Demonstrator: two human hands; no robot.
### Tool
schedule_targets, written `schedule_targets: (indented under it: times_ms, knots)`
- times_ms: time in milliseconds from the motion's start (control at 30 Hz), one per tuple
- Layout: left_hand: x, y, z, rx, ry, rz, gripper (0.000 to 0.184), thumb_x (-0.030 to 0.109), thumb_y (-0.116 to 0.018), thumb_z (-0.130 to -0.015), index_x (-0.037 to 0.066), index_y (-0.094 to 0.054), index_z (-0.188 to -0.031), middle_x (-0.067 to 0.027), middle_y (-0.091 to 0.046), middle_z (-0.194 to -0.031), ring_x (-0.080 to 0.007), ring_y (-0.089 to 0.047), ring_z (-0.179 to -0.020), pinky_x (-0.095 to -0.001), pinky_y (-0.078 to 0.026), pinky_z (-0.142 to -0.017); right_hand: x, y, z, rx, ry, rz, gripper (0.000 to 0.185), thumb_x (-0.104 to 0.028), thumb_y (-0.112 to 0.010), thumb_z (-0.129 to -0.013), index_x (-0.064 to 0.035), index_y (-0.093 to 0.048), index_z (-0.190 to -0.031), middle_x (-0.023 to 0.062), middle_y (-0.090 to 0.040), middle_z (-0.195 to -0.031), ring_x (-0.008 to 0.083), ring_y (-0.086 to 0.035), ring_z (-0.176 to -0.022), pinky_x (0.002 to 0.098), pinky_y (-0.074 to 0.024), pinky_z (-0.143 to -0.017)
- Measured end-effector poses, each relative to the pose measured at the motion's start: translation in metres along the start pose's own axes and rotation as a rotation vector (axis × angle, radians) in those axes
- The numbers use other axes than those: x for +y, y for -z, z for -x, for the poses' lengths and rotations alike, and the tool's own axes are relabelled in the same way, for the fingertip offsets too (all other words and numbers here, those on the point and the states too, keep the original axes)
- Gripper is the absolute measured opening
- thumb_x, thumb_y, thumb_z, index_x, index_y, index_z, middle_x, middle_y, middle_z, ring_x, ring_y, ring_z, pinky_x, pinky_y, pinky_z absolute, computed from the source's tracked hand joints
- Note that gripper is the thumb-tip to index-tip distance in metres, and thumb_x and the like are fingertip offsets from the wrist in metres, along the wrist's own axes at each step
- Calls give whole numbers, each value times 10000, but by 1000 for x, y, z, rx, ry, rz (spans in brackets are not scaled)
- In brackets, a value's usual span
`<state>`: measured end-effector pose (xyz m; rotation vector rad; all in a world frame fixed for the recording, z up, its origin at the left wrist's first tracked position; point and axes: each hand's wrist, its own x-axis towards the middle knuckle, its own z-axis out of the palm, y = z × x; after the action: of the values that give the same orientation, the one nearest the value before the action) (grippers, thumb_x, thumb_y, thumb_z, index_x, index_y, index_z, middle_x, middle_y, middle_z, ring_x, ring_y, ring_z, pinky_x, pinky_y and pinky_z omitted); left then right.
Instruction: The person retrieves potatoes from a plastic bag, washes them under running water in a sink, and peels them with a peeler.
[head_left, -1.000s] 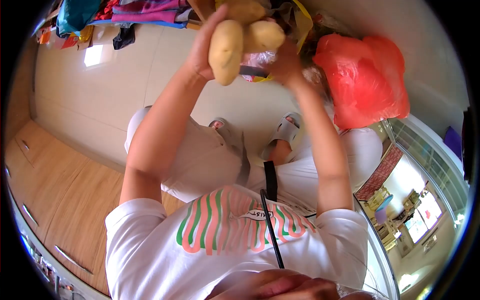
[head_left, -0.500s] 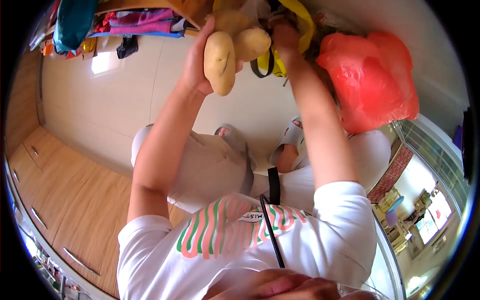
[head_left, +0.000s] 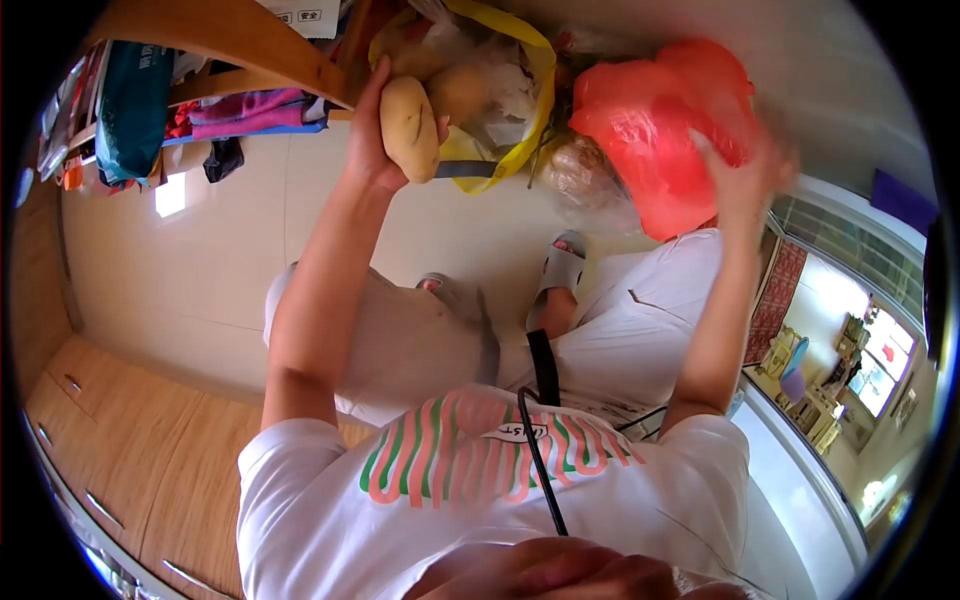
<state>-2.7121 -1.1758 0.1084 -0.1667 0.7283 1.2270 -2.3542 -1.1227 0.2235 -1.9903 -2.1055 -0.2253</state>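
My left hand [head_left: 368, 150] is closed around a yellow-skinned potato [head_left: 410, 130] that has a dark crease along its side. Just behind it, more potatoes [head_left: 460, 95] show at the mouth of a yellow-rimmed bag [head_left: 545, 95]; whether my left hand also touches them is unclear. Clear crumpled plastic lies inside that bag. At the right, my right hand [head_left: 745, 170] is against the side of a full red plastic bag [head_left: 660, 120], its fingers apart and partly blurred. What the red bag contains is hidden.
A clear plastic bag with brownish contents [head_left: 580, 170] sits between the yellow and red bags. A wooden shelf frame [head_left: 250, 45] with folded cloth [head_left: 250, 115] stands at upper left. Wooden cabinets [head_left: 130, 460] run along the left, and a glass-panelled door frame [head_left: 850, 225] is at right.
My right hand has come out of the yellow-rimmed bag and moved right to the red bag. My left hand, still holding a potato, has shifted slightly left; another potato has left its front.
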Motion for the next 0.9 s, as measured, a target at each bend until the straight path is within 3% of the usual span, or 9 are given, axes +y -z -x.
schedule_targets:
  times_ms: [67, 133, 267, 433, 500, 567, 600, 700, 900]
  knots:
    - [2, 0, -2, -14, 6, 10, 443, 540, -664, -874, 145, -608, -1066, -12, -618, -992, -203, -598, -848, -362, -563, -720, 39, -12, -15, -73, -323, -119, 576, -327, -766, -837, -60, -584, -1313, 133, -607, -1292, 254, -553, -1200, 385, -437, -1023]
    - [4, 0, -5, -39, -16, -21, 449, 540, -657, -879, 146, -603, -1088, -14, -619, -1014, -206, -599, -863, -360, -564, -726, 104, -61, -20, -479, -709, -1142, 542, -299, -778, -830, -24, -611, -1267, 108, -641, -1226, 217, -619, -1081, 347, -491, -948]
    - [3, 1, -5, -101, -7, -24, 470, 540, -641, -889, 146, -586, -1141, -22, -616, -1069, -216, -600, -877, -355, -566, -729, 79, -65, -23, -134, -700, -1208, 414, -184, -730, -850, -8, -641, -1214, 71, -675, -1147, 174, -628, -1016, 323, -500, -898]
    - [10, -4, 8, -235, -19, -15, 534, 551, -588, -911, 193, -529, -1303, -46, -576, -1280, -221, -591, -1011, -306, -544, -651, -15, -14, -15, 409, -334, -1239, 236, -138, -704, -834, -1, -678, -1025, 47, -704, -951, 153, -629, -858, 307, -496, -804]
    - [17, -2, 16, -288, 43, 53, 527, 535, -561, -926, 190, -516, -1322, -43, -566, -1292, -215, -577, -1047, -292, -530, -652, -53, 3, -10, 454, -198, -1065, 251, -152, -718, -818, -22, -682, -1030, 73, -705, -987, 188, -645, -868, 320, -508, -803]
    - [22, 14, 19, -457, -5, 80, 524, 525, -533, -939, 201, -488, -1348, -24, -559, -1311, -191, -562, -1084, -273, -520, -665, -110, 52, -4, 522, -152, -204, 252, -253, -647, -904, -36, -607, -1026, 81, -657, -776, 268, -643, -746, 417, -521, -656]
    - [13, -13, 38, -180, -120, -7, 510, 585, -457, -956, 256, -485, -1344, 51, -536, -1358, -107, -556, -1000, -227, -482, -541, -143, 11, -27, 787, -239, -393, 318, -303, -609, -925, -35, -603, -1094, 98, -666, -866, 243, -643, -847, 401, -517, -742]
    - [14, 15, 34, -139, -96, -96, 530, 612, -477, -943, 241, -503, -1320, 25, -555, -1336, -113, -579, -1018, -211, -484, -554, -147, -60, -24, 501, 17, -1036, 255, -132, -748, -723, -40, -661, -944, 100, -699, -863, 322, -655, -791, 421, -506, -757]
    - [-4, 54, 20, 30, 15, -311, 597, 640, -415, -952, 195, -460, -1346, -45, -593, -1250, -177, -629, -929, -227, -477, -523, -164, -196, 17, 57, 309, -724, 340, -214, -745, -733, -71, -621, -1016, 150, -666, -897, 380, -630, -824, 488, -492, -745]
